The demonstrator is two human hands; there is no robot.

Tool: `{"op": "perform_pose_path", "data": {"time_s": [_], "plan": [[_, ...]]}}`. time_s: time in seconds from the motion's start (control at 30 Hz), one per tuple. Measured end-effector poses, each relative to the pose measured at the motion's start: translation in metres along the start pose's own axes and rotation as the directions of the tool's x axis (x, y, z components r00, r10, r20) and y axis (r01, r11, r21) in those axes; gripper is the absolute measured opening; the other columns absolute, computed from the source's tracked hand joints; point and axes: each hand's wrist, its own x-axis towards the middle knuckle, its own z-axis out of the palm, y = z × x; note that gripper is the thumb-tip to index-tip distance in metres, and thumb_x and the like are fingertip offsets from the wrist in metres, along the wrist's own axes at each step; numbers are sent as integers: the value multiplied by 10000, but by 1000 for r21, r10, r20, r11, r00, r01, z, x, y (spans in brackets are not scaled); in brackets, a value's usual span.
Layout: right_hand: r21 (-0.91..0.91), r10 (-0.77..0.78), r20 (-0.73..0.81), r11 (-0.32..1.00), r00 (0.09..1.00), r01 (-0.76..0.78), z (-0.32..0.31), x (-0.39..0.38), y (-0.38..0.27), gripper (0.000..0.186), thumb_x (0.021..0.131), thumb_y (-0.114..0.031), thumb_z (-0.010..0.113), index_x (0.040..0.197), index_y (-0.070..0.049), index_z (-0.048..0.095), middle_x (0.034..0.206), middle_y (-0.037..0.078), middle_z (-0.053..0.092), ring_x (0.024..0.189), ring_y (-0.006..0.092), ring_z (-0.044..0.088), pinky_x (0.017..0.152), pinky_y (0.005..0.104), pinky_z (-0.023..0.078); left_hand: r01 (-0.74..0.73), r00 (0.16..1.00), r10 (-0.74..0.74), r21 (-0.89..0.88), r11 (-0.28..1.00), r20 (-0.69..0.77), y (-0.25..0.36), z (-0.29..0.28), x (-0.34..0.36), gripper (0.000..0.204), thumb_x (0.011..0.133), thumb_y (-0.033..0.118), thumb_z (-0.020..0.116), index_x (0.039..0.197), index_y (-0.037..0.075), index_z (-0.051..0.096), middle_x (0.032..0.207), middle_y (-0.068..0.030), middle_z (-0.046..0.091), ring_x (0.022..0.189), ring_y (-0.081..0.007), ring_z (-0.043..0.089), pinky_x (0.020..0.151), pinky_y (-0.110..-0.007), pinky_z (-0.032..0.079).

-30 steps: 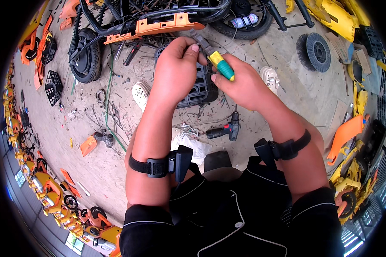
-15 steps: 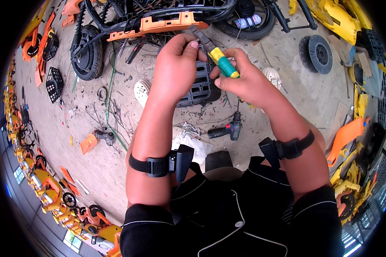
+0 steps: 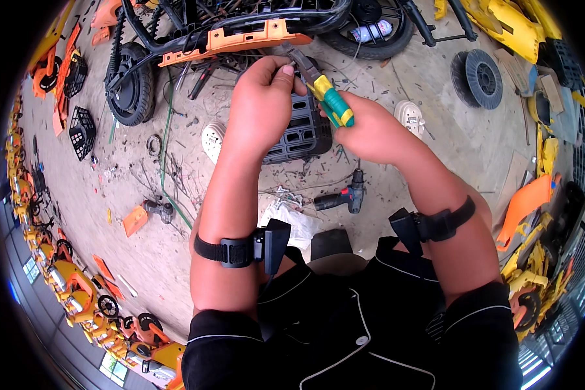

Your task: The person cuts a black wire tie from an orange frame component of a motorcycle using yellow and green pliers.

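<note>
Pliers (image 3: 322, 87) of dull metal, glossy green-yellow grips (image 3: 337, 106), over slotted black panel (image 3: 299, 134).

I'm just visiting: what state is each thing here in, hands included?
Yellow-and-green pliers, held; jaw opening unclear.
Right hand, closed around the pliers.
Left hand, thumb against fingers; anything held unclear.
Drill, lying on its side on the floor.
White plastic, crumpled on the floor.
Can, lying on its side.

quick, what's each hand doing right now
Left hand: pinched closed; anything held cannot be told.
Right hand: closed, holding green-and-yellow-handled pliers.
</note>
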Motion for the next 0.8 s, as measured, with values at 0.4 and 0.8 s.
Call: {"op": "perform_pose_path", "data": {"time_s": [0.4,0.8], "plan": [[197,42,43,979,998,-49,-5,-2,1,442,815,-22,584,1256,-46,577,1048,54,662,809,147,623,685,310,529,-54,998,56,-33,998,39,0,5,1,220,1028,115,500,1174,-4,614,801,-5,636,620,-44,427,565,-200,375],[139,20,16,990,1000,-22,-5,-3,-1,503,833,-1,573,1331,-50,519,1083,62,664,842,157,634,724,316,529,-45,998,47,-47,998,43,1,5,0,224,1029,112,497,1186,-6,605,794,-3,628,617,-40,417,558,-198,364]]}}
